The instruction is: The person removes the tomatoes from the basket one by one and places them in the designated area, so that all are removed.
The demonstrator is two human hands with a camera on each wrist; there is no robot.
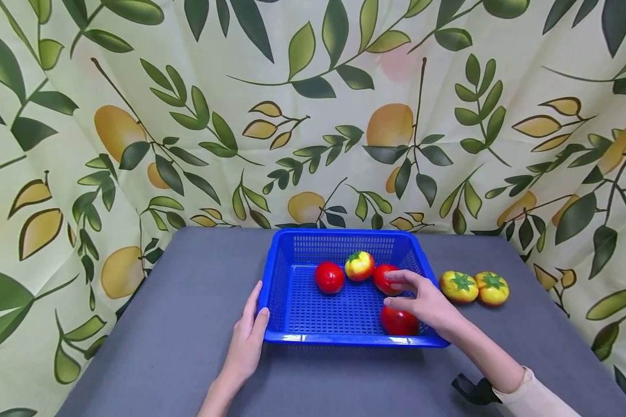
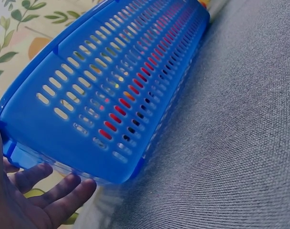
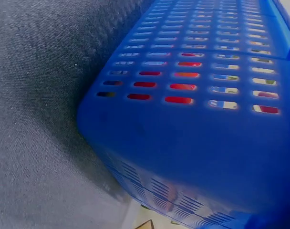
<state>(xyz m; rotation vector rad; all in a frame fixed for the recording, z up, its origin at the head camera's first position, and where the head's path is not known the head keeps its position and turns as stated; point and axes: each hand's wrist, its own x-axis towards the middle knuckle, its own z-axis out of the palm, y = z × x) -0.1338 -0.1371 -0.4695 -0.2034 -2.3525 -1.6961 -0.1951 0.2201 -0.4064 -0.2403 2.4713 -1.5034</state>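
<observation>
We are noting left hand gripping blue basket by its rim, right hand hovering over red tomatoes, thumb and fingers apart.

The right hand partly hides the far-right red fruit and near-right red fruit. The sleeve is cut off at the near edge. Both wrist views crop the basket.

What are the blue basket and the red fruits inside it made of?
Blue basket: probably plastic, smooth and slightly shiny, with neat moulded slots.
Red fruits: glossy, with bright highlights; maybe plastic, though real skin could shine like that.
</observation>
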